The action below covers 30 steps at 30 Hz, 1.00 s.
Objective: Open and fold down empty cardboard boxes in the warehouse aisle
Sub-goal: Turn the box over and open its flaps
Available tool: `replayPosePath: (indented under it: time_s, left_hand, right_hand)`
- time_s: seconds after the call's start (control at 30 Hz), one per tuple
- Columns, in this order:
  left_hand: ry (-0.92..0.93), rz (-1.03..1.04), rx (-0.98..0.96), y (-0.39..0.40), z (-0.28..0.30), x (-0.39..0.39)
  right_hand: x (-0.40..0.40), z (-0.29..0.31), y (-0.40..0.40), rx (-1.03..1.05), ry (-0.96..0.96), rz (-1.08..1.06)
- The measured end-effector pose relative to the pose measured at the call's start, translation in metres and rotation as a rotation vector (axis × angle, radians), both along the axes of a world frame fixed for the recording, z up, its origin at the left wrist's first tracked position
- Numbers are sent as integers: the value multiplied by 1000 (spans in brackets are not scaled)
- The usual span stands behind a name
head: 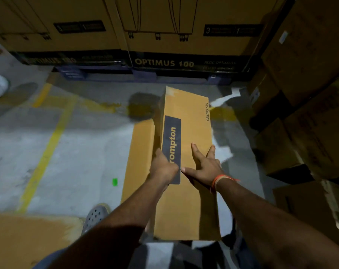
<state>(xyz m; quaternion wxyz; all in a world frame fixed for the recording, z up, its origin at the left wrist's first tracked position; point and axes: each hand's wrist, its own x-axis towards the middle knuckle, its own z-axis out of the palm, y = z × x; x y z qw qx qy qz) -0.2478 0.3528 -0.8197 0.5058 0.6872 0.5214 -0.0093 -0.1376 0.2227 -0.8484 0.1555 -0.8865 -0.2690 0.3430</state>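
A long brown ceiling-fan box (192, 121) with a dark label strip stretches away from me over the aisle floor. My left hand (163, 166) grips its left top edge, fingers curled over the corner onto the label. Flat on the top face lies my right hand (203, 163), fingers spread and straight, an orange band at the wrist. A flattened cardboard sheet (139, 152) lies on the floor under the box's left side.
Large stacked cartons (164, 35) on a blue pallet wall off the far side. More brown boxes (304, 105) pile up at the right. Another cardboard piece (28, 239) lies at bottom left beside my grey shoe (95, 216). Yellow floor lines (48, 144) and white paper scraps (225, 98) mark the concrete.
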Motion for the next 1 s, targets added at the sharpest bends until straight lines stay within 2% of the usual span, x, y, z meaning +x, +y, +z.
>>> replayPosePath:
  time_s: [0.07, 0.13, 0.27, 0.33, 0.43, 0.53, 0.63, 0.73, 0.83, 0.93, 1.0]
  left_hand:
    - [40, -48, 130, 8, 8, -7]
    - [-18, -175, 187, 9, 12, -9]
    - [-53, -590, 109, -15, 4, 4]
    - [-77, -695, 17, -30, -7, 14]
    - [-74, -778, -16, -47, -23, 20]
    - [19, -758, 90, -50, -35, 12]
    - [81, -747, 183, -36, -33, 3]
    - [113, -779, 254, -20, -26, 2]
    - [198, -803, 429, -19, -19, 4]
    - [335, -637, 631, -22, -14, 6]
    - [413, -486, 646, -19, -12, 5]
  right_hand:
    - [-5, -4, 10, 88, 72, -10]
    - [-5, -4, 18, 138, 128, -31]
    - [9, 11, 17, 240, 217, -155]
    - [17, 18, 4, 233, 147, -173]
    - [27, 11, -22, 20, -41, -98]
    - [32, -10, -47, -280, -119, -111]
    - [26, -12, -51, -376, -145, -82]
    - [14, 2, -30, -324, -239, 149]
    - [0, -1, -10, -299, -253, 423]
    - [-13, -10, -1, -430, -268, 644]
    - [-15, -9, -2, -532, -309, 694]
